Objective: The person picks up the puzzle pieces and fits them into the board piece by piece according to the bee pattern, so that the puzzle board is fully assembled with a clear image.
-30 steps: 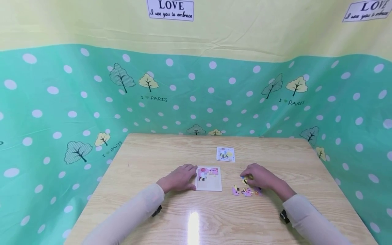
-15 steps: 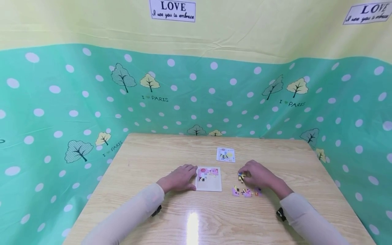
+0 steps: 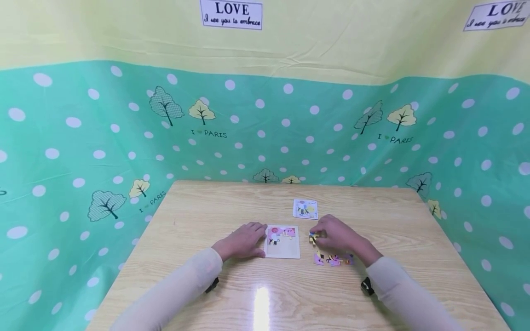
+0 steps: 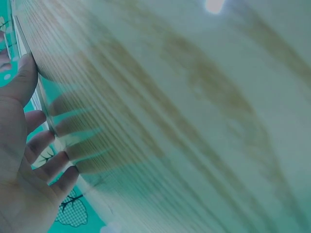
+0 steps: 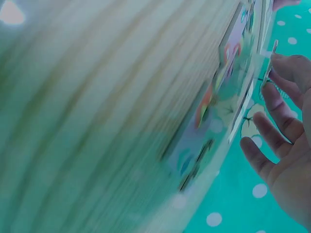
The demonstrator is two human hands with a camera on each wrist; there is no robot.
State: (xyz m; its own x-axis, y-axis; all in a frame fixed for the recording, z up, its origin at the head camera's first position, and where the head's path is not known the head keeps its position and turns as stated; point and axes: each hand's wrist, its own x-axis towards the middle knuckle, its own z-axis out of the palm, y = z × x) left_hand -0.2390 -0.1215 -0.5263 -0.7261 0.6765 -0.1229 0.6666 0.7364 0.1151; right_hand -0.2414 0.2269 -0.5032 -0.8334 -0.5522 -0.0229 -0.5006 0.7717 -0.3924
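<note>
While left hand [image 3: 243, 240]: rests flat against the rectangular wooden puzzle board's [image 3: 283, 242] left edge, fingers relaxed
Board axis: long side runs away from the person
Right hand [image 3: 337, 234]: pinches small yellow puzzle piece [image 3: 313, 237] just right of board; orientation unclear

Two hands work over one tabletop [image 3: 198, 207]. One puzzle board [image 3: 282, 248] lies there, and one picture card [image 3: 305, 208] beyond it. One puzzle piece [image 3: 313, 237] is pinched, and one loose cluster of pieces [image 3: 332, 259] lies nearby, its number too small to tell. Two "LOVE" signs hang above.
</note>
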